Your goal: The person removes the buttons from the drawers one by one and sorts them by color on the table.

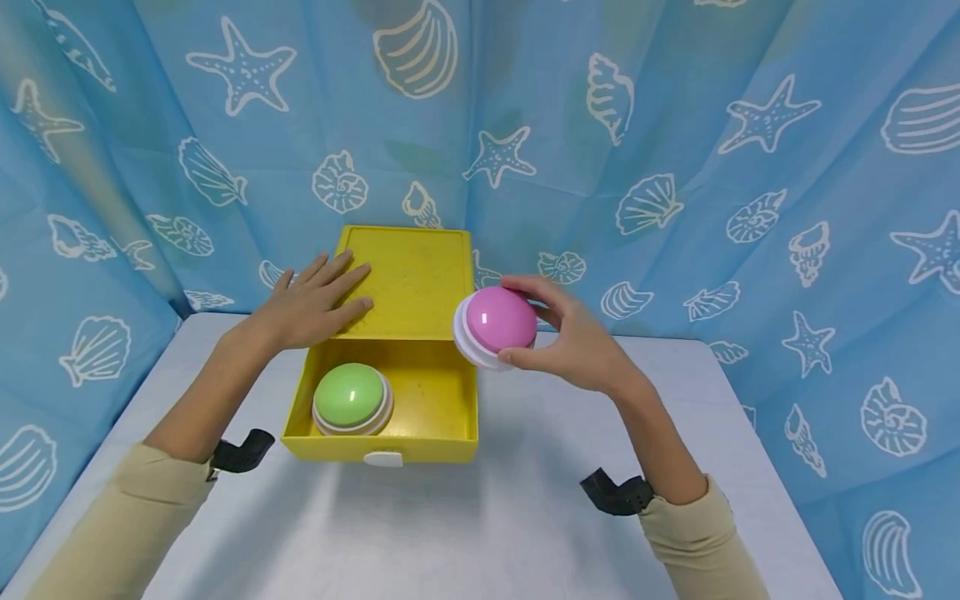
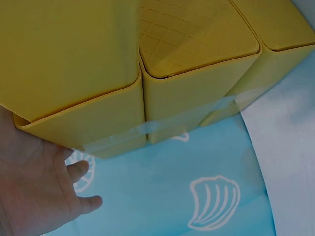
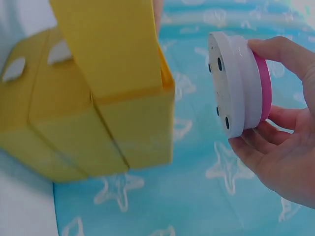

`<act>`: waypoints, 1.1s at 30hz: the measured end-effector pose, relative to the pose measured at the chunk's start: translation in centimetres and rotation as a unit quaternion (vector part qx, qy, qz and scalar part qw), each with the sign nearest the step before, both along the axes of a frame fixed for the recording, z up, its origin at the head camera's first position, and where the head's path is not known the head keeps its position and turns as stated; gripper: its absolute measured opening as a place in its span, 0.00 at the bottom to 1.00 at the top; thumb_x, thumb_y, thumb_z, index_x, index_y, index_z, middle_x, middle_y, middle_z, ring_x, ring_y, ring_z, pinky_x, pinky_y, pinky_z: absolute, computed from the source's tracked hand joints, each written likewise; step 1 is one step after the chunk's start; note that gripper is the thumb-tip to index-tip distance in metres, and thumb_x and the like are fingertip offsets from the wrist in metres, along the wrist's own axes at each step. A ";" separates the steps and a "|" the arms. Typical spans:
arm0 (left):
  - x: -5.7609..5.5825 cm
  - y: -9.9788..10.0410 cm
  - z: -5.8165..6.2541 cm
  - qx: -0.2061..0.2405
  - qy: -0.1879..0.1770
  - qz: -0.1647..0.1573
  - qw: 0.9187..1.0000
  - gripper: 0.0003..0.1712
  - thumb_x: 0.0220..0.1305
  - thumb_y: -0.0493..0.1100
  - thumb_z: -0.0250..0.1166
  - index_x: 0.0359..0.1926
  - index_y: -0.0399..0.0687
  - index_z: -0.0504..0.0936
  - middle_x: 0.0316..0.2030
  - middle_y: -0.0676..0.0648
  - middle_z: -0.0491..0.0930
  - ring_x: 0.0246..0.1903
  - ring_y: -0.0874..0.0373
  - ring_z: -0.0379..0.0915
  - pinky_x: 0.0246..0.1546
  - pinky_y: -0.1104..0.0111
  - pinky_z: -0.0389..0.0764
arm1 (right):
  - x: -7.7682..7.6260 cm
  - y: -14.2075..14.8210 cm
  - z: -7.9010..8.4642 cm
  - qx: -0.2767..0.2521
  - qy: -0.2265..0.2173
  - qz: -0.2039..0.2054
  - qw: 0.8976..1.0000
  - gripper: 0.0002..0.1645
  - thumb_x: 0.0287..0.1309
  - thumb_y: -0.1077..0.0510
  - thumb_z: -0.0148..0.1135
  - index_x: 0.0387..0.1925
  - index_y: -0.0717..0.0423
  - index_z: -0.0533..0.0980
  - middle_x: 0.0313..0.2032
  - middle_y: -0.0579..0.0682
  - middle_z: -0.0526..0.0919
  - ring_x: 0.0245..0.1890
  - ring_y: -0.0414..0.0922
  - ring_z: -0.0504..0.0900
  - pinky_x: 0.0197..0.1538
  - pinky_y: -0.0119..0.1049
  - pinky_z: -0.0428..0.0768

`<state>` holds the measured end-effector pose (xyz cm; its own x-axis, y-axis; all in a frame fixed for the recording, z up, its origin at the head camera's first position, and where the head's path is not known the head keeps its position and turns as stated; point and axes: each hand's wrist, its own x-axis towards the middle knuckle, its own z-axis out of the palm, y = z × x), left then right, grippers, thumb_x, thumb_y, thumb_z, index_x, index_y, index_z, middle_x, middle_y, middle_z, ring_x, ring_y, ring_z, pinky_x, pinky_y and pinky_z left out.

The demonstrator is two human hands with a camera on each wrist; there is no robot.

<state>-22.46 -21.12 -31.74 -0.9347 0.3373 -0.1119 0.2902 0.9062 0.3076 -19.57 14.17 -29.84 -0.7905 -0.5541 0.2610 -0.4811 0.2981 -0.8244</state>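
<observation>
1. Closest to the head camera: two beige sleeves (image 1: 135, 517), each ending in a black wrist strap (image 1: 242, 454), over a plain white tabletop (image 1: 465, 533).
2. Right hand (image 1: 581, 346) up in the air, just right of the box, above the tabletop.
3. Grip of that hand grasping a round pink plastic dome button with a white base (image 1: 495, 327); thumb under the rim, fingers over the top and back.
4. Tilted on its side, pink dome toward the camera and white base toward the box; seen from the right wrist, flat white underside with small dark holes (image 3: 224, 83).
5. Not touching the box, only close beside its right edge.
6. Left hand (image 1: 311, 308) flat, fingers straight and spread, pressing on the upright yellow lid (image 1: 412, 279); grip released, holding nothing.
7. Open yellow plastic box (image 1: 390, 433) on the tabletop, lid leaning back against the curtain.
8. Inside, in the left part: a round green plastic dome button with a white base (image 1: 351, 400), sitting flat, dome up.
9. Small white latch (image 1: 383, 458) on the front wall of the box.
10. All around behind: a blue cloth curtain with white shells and starfish (image 1: 675, 167).
</observation>
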 end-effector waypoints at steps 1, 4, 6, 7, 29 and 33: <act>0.0 0.0 0.0 0.001 0.000 0.001 1.000 0.42 0.77 0.66 0.41 0.80 0.48 0.46 0.78 0.38 0.35 0.75 0.36 0.25 0.66 0.34 0.28 | -0.3 0.5 0.0 0.004 0.001 -0.008 1.000 0.46 0.48 0.65 0.76 0.69 0.61 0.66 0.66 0.54 0.69 0.63 0.50 0.68 0.61 0.49 0.75; 0.1 0.0 0.0 0.004 0.001 0.003 1.000 0.42 0.76 0.66 0.41 0.80 0.48 0.47 0.78 0.38 0.36 0.75 0.36 0.25 0.66 0.34 0.28 | -1.1 2.2 -0.1 0.025 0.011 -0.034 0.999 0.48 0.47 0.65 0.77 0.69 0.61 0.66 0.66 0.55 0.68 0.65 0.52 0.66 0.60 0.51 0.76; 0.1 0.0 0.0 0.007 0.002 0.005 1.000 0.42 0.76 0.65 0.42 0.80 0.48 0.47 0.78 0.38 0.36 0.75 0.36 0.25 0.67 0.34 0.28 | -1.8 3.3 -0.5 0.039 0.013 -0.046 0.998 0.48 0.46 0.65 0.77 0.69 0.61 0.66 0.66 0.56 0.67 0.65 0.53 0.65 0.60 0.53 0.76; 0.1 0.0 0.0 0.007 0.003 0.005 1.000 0.42 0.77 0.65 0.42 0.80 0.48 0.47 0.78 0.38 0.36 0.75 0.36 0.25 0.67 0.34 0.28 | -2.1 3.8 -0.7 0.045 0.010 -0.051 0.998 0.48 0.46 0.64 0.77 0.70 0.61 0.66 0.66 0.56 0.67 0.65 0.53 0.65 0.60 0.54 0.76; 0.1 -0.3 -0.3 0.011 0.007 0.011 1.000 0.41 0.77 0.64 0.41 0.80 0.49 0.47 0.78 0.38 0.37 0.76 0.37 0.25 0.67 0.35 0.28 | -7.7 10.2 -9.3 0.099 -0.113 -0.065 0.987 0.44 0.55 0.58 0.70 0.71 0.64 0.63 0.66 0.63 0.66 0.64 0.61 0.66 0.56 0.52 0.78; 0.1 -0.3 -0.3 0.011 0.006 0.008 1.000 0.41 0.77 0.65 0.41 0.80 0.50 0.47 0.79 0.39 0.36 0.76 0.38 0.25 0.67 0.35 0.28 | -8.5 11.1 -11.5 0.088 -0.147 -0.069 0.983 0.45 0.57 0.60 0.69 0.72 0.65 0.60 0.68 0.64 0.64 0.65 0.62 0.64 0.58 0.55 0.76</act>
